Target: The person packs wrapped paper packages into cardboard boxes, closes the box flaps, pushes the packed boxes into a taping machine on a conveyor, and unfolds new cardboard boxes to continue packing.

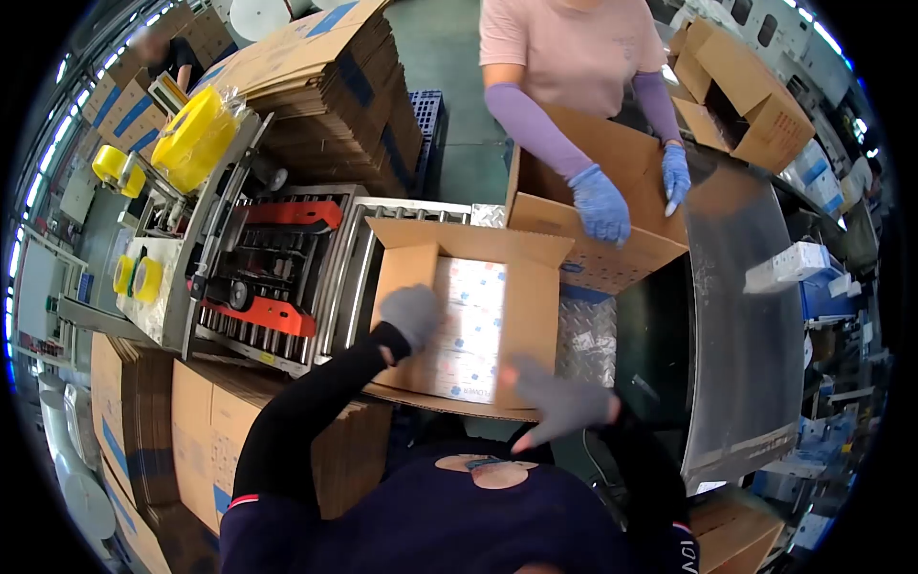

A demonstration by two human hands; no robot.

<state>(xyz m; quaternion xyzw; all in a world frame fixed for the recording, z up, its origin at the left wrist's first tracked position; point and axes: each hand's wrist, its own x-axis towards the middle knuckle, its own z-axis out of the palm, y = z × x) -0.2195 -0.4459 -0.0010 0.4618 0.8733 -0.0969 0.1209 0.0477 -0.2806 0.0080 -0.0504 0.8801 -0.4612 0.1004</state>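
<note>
In front of me, an open cardboard carton rests at the end of the roller conveyor, its flaps raised. Inside lie white packs printed with small blue flowers. My left hand, in a grey glove, is over the carton's left flap; its fingers are blurred and partly hidden. Near the carton's front right corner is my right hand, gloved in grey, fingers apart and blurred, with nothing in it. I cannot tell whether it touches the carton.
Across from me, a person's blue-gloved hands are at another open carton. A taping machine with yellow tape rolls stands left. Stacked flat cartons rise behind it. A dark metal surface lies right.
</note>
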